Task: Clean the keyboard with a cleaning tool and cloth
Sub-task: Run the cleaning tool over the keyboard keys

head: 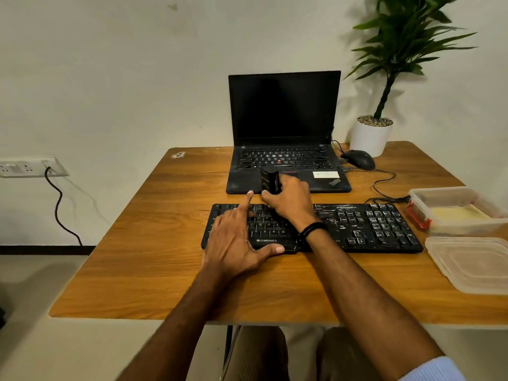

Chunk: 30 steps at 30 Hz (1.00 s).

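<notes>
— Where do we find the keyboard (371, 229) in the head view?
— We see it lying flat on the wooden tabletop (137, 257), just in front of the open laptop (284, 105), with its long side toward us.
— How does it look?
— It is black and full-size, with a white ZEBRONICS mark on its front edge. We notice whitish streaks and smears over the keys of its right half and number pad. The left half shows fewer marks where it appears between the hands.
— And the hands?
— Our left hand (233, 240) lies spread on the left part of the keys, index finger stretched forward and thumb along the front edge. Our right hand (291, 200), with a black band (313, 229) at the wrist, is curled round a black cleaning tool (270, 182). The tool stands upright over the upper rows near the middle. We cannot tell whether its lower end touches the keys.
— What else do we see?
— A black mouse (360, 159) sits right of the laptop. A clear container (439, 193) with a red clasp holds something pale yellow. A clear lid (472, 265) lies beside the keyboard's right end.
</notes>
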Tool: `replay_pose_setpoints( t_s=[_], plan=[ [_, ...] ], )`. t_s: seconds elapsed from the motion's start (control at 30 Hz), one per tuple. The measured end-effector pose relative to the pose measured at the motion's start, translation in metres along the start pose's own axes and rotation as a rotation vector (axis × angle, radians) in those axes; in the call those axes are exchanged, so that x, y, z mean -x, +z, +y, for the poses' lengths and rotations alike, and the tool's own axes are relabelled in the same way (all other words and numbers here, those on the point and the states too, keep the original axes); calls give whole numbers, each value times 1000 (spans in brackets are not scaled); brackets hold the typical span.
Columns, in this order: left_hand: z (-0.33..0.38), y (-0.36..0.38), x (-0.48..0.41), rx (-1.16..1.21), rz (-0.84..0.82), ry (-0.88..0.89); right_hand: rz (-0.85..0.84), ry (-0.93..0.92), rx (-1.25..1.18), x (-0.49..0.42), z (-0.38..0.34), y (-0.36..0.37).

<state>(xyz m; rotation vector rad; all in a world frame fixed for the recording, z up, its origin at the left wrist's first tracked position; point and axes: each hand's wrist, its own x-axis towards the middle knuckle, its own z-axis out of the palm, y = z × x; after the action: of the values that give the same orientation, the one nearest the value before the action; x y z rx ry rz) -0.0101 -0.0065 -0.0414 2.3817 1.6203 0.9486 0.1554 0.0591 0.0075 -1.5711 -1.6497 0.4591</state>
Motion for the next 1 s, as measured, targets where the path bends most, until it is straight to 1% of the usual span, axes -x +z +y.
replay_pose_setpoints(
  t_s=[0.1,0.13,0.2,0.23,0.33,0.37,0.43,0.5,0.6,0.63,0.73,0.77,0.8,0.87,0.9,0.93,0.97,1.0],
  plan=[
    [-1,0,-1,-10,-4,-6,-203,-52,-43,-3,-7,6],
    [-1,1,-1,-10,-3,-6,-191,-35,-52,-4,-7,7],
    [-1,1,-1,-5,-1,-4,-68,0,-37,-6,-7,7],
    [-1,1,-1,-2,-1,-5,-62,3,-48,-6,-5,6],
    [-2,2,-1,2,-6,-12,-255,4,-160,-2,-3,2],
    [-3,2,-1,2,-3,-9,-251,1,-132,-1,-3,0],
    [-3,2,-1,4,4,-3,-98,6,-7,-3,0,-8],
    [-3,1,-1,5,3,-5,13,45,16,-4,6,-20],
    [-3,2,-2,1,0,-2,14,132,-129,-1,20,-38],
    [-3,2,-2,-3,0,2,9,132,-137,3,22,-43],
    [-2,3,-1,-27,10,23,20,74,-34,17,22,-44],
    [-2,3,-1,-36,12,27,-11,54,-27,23,19,-43],
    [-2,3,0,-42,12,30,-92,33,-55,27,19,-42],
    [-2,2,1,-52,19,31,-342,44,-228,34,19,-40],
    [-2,2,2,-54,26,32,-423,55,-282,37,20,-41],
    [-2,2,2,-53,30,34,-418,43,-266,37,19,-41],
    [-1,1,2,-50,32,34,-341,20,-187,36,18,-42],
    [-1,0,2,-48,29,34,-213,0,-73,35,16,-44]
  ],
)
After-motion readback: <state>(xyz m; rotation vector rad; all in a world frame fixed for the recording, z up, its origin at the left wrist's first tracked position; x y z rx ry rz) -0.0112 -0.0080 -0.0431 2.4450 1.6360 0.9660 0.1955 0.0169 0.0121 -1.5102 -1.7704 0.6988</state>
